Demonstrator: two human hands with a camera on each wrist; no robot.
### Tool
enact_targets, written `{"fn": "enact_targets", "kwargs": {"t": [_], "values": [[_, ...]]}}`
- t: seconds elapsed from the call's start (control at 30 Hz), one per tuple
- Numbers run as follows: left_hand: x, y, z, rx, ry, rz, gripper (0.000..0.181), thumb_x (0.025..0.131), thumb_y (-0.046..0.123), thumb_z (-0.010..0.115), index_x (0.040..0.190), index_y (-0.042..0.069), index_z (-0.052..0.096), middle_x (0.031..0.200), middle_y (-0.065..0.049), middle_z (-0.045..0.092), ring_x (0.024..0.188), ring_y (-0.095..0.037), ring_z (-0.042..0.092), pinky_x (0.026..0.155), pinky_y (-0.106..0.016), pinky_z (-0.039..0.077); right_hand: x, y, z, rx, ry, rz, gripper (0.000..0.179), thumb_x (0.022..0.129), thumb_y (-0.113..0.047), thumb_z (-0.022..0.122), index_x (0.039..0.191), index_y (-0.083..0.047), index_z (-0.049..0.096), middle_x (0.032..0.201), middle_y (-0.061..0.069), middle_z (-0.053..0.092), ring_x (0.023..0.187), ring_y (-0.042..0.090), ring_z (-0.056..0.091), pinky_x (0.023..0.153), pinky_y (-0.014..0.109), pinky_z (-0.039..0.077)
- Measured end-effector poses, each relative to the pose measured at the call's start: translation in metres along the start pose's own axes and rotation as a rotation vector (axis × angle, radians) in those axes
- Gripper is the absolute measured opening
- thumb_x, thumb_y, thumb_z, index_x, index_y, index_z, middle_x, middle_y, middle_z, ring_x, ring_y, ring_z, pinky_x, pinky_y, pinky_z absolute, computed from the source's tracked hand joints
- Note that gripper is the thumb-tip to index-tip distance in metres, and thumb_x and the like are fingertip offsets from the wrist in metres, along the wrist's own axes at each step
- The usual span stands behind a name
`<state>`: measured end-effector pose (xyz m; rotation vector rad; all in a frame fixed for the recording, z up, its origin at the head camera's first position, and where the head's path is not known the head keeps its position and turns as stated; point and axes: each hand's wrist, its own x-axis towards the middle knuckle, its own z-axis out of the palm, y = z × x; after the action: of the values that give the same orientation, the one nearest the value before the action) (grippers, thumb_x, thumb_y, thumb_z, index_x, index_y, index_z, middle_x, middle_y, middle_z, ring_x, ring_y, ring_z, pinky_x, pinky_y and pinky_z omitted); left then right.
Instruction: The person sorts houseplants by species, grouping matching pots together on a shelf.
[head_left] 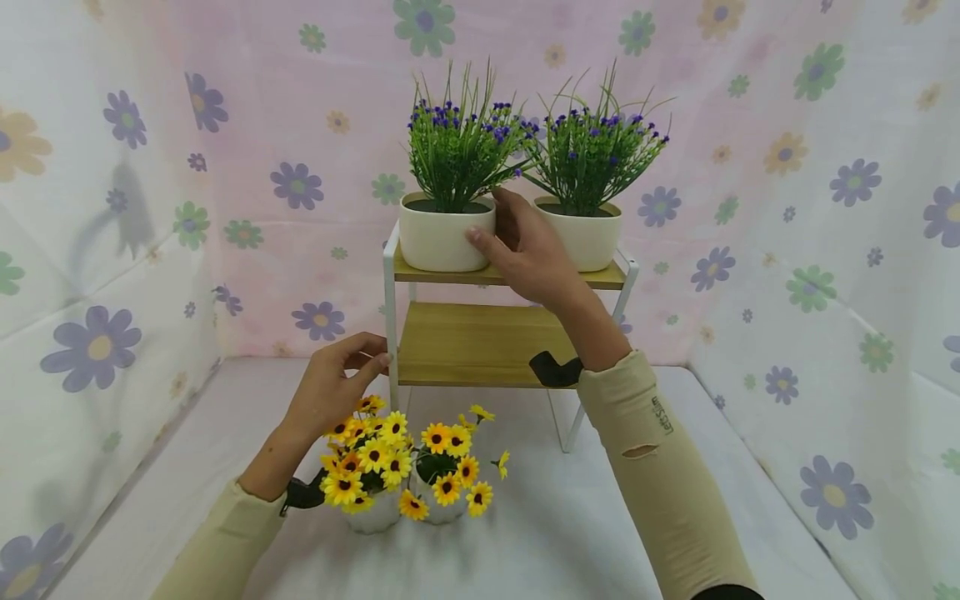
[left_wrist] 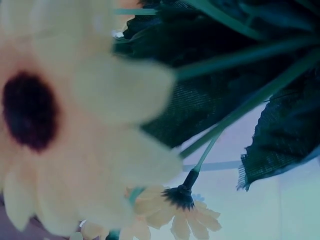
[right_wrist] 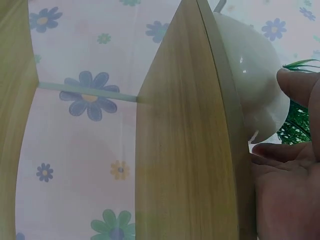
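In the head view my right hand (head_left: 528, 250) holds the right end of a white oval flowerpot (head_left: 442, 242) with grass and purple flowers, thumb across its front. The right wrist view shows that pot (right_wrist: 255, 70) beside the shelf board. A matching flowerpot (head_left: 588, 242) stands to its right on the top board of a two-tier wooden shelf (head_left: 468, 342) with a white frame. Lower left, my left hand (head_left: 333, 379) grips the shelf's left front leg with thumb and fingers; the fingertips are partly hidden. Yellow petals (left_wrist: 100, 140) fill the left wrist view.
Two small pots of yellow flowers, a left one (head_left: 372, 454) and a right one (head_left: 450, 467), stand on the white cloth (head_left: 525, 550) before the shelf, below my left hand. A flower-printed curtain (head_left: 300, 258) encloses the back and sides.
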<state>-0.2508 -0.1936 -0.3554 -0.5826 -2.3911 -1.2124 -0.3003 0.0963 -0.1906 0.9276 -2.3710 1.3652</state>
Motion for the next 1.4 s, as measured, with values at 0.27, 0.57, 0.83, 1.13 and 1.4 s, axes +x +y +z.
{"fn": "enact_targets", "kwargs": {"t": [0.27, 0.57, 0.83, 1.13, 1.4], "values": [[-0.002, -0.001, -0.001, -0.008, 0.008, -0.005, 0.020, 0.107, 0.014, 0.065, 0.124, 0.005, 0.073, 0.106, -0.007, 0.076, 0.094, -0.026, 0.077, 0.091, -0.057, 0.060, -0.018, 0.000, 0.001, -0.018, 0.013, -0.042, 0.076, 0.107, -0.026, 0.066, 0.167, -0.003, 0.025, 0.169, 0.013, 0.036, 0.156, 0.020, 0.037, 0.125, 0.030, 0.032], [-0.004, -0.002, 0.002, -0.012, -0.001, 0.006, 0.021, 0.108, 0.014, 0.065, 0.124, 0.005, 0.073, 0.107, -0.007, 0.076, 0.094, -0.026, 0.077, 0.090, -0.055, 0.060, -0.058, 0.008, 0.002, -0.016, 0.082, -0.182, 0.067, 0.103, -0.014, 0.071, 0.160, 0.000, 0.038, 0.163, 0.012, 0.045, 0.152, 0.019, 0.045, 0.122, 0.032, 0.038], [-0.001, -0.002, 0.000, -0.002, 0.000, 0.009, 0.020, 0.107, 0.014, 0.065, 0.124, 0.006, 0.073, 0.107, -0.007, 0.076, 0.094, -0.028, 0.077, 0.090, -0.055, 0.060, -0.095, 0.026, 0.000, 0.015, 0.046, -0.382, 0.055, 0.104, -0.012, 0.066, 0.154, -0.002, 0.046, 0.154, 0.015, 0.052, 0.144, 0.028, 0.052, 0.121, 0.040, 0.042], [-0.001, 0.000, -0.002, -0.009, 0.005, -0.002, 0.021, 0.107, 0.016, 0.065, 0.124, 0.005, 0.073, 0.107, -0.007, 0.076, 0.094, -0.026, 0.077, 0.091, -0.056, 0.060, -0.127, 0.068, 0.019, 0.140, -0.029, -0.283, 0.050, 0.103, -0.001, 0.065, 0.150, -0.006, 0.052, 0.143, 0.014, 0.061, 0.135, 0.027, 0.060, 0.116, 0.038, 0.047], [0.000, 0.001, 0.000, -0.006, 0.000, -0.004, 0.020, 0.108, 0.014, 0.065, 0.124, 0.006, 0.073, 0.107, -0.007, 0.076, 0.094, -0.024, 0.077, 0.091, -0.054, 0.061, -0.145, 0.113, 0.035, 0.277, -0.188, -0.112, 0.038, 0.106, -0.002, 0.060, 0.144, 0.000, 0.056, 0.137, 0.016, 0.065, 0.128, 0.033, 0.065, 0.108, 0.033, 0.053]]}}
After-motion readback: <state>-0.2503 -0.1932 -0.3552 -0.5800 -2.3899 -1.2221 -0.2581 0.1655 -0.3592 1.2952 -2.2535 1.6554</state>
